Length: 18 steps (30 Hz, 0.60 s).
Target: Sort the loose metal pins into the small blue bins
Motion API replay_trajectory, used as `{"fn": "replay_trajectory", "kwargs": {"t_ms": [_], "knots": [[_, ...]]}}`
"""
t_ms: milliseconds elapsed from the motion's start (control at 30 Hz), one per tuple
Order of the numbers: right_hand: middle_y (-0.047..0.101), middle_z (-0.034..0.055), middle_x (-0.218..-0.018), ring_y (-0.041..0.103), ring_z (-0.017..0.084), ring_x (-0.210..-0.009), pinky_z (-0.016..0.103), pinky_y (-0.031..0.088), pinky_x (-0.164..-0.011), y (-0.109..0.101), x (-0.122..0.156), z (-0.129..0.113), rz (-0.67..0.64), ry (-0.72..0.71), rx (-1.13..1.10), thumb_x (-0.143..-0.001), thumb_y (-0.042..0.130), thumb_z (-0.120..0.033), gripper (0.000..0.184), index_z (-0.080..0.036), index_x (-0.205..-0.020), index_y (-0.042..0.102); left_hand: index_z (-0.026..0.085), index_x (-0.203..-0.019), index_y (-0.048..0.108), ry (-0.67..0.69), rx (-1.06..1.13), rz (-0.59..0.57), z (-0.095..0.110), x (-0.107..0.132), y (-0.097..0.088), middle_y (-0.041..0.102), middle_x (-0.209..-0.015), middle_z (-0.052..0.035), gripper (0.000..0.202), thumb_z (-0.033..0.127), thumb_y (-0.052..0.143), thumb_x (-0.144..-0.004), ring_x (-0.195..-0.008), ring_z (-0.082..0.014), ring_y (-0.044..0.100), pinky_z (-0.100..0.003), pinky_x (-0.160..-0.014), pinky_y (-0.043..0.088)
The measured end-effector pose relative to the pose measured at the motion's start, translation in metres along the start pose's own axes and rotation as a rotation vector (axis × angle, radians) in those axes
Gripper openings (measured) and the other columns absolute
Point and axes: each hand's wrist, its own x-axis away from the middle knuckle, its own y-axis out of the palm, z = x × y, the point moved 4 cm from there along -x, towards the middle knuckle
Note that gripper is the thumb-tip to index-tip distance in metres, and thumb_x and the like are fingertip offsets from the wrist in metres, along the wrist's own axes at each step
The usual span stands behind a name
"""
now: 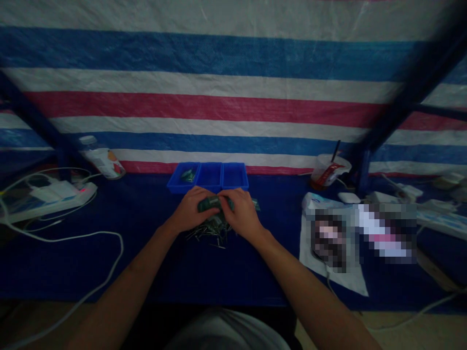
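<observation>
Both hands meet over the middle of the blue table, their thumbs close together. My left hand (pixel 192 210) is closed on the left side of a dark green, shiny piece (pixel 209 203) that looks like a small packet; its exact kind is unclear. My right hand (pixel 241 212) pinches its right side, the fingertips partly hidden. Directly below lies a loose pile of thin metal pins or nails (pixel 216 234). Just beyond the hands stands a blue three-compartment tray (pixel 210 176); its left compartment holds a small greenish item (pixel 188 175). Another small greenish piece (pixel 256 204) shows beside my right hand.
A bottle (pixel 105 161) and a power strip (pixel 69 197) with a looping white cable (pixel 118 243) are at left. At right are a plastic cup with a straw (pixel 326 171), a white sheet (pixel 308 248) under a blurred object, and another power strip (pixel 441 218).
</observation>
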Motion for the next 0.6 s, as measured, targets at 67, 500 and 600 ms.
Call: {"fn": "replay_trajectory", "kwargs": {"t_ms": [67, 500, 600], "knots": [[0.072, 0.0063, -0.100, 0.062, 0.020, -0.096, 0.035, 0.042, -0.086, -0.001, -0.001, 0.002, 0.025, 0.035, -0.065, -0.096, 0.049, -0.023, 0.021, -0.021, -0.104, 0.068, 0.017, -0.087, 0.069, -0.052, 0.047, 0.021, -0.001, -0.001, 0.005, 0.070, -0.085, -0.0059, 0.026, 0.043, 0.061, -0.087, -0.085, -0.0216, 0.061, -0.036, -0.080, 0.047], [0.061, -0.0016, -0.065, 0.051, 0.012, -0.059, 0.025, 0.040, -0.057, 0.009, -0.005, 0.014, -0.008, 0.227, -0.505, -0.087, 0.062, -0.033, 0.017, -0.018, -0.086, 0.069, 0.015, -0.079, 0.067, -0.262, 0.330, 0.089, -0.005, 0.002, 0.004, 0.063, -0.074, -0.0024, 0.032, 0.045, 0.058, -0.086, -0.069, -0.0159, 0.055, -0.027, -0.065, 0.042], [0.056, -0.0030, -0.063, 0.046, 0.011, -0.057, 0.024, 0.037, -0.055, 0.010, -0.005, 0.015, 0.004, 0.261, -0.598, -0.085, 0.062, -0.035, 0.017, -0.018, -0.082, 0.067, 0.015, -0.072, 0.060, -0.244, 0.392, 0.105, -0.004, 0.002, 0.004, 0.058, -0.068, -0.0007, 0.038, 0.047, 0.049, -0.091, -0.063, -0.0143, 0.051, -0.025, -0.060, 0.039]]}}
